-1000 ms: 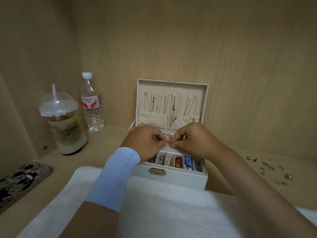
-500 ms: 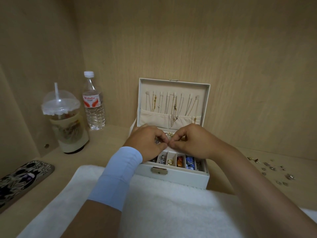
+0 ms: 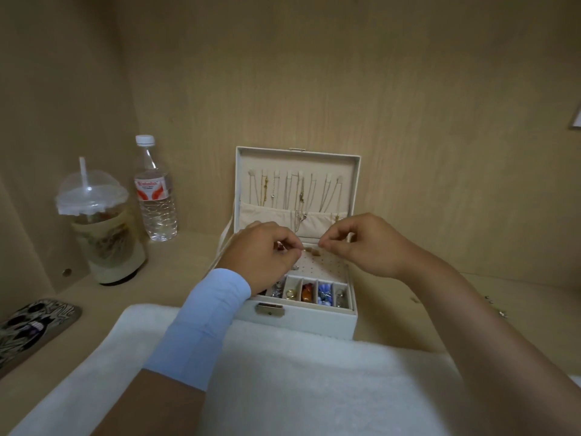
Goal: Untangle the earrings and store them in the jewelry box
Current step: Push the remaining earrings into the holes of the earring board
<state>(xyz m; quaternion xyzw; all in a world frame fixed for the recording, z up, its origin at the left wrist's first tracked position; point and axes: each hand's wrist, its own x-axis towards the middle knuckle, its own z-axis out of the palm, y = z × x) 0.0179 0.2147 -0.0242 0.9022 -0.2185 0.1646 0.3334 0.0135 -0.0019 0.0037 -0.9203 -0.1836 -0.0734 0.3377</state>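
Our left hand (image 3: 264, 254) curls, pinching a tiny glinting earring (image 3: 279, 245); between our hands and just beneath them, the open jewelry box (image 3: 317, 316) shows small tan-gold pieces (image 3: 312, 250) on its perforated panel; our right hand (image 3: 367, 247) pinches narrowly, its contents too small to tell.

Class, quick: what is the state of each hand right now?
Left hand: fingers curled, pinching a small shiny piece.
Right hand: fingertips pinched together; whether they hold anything cannot be told.
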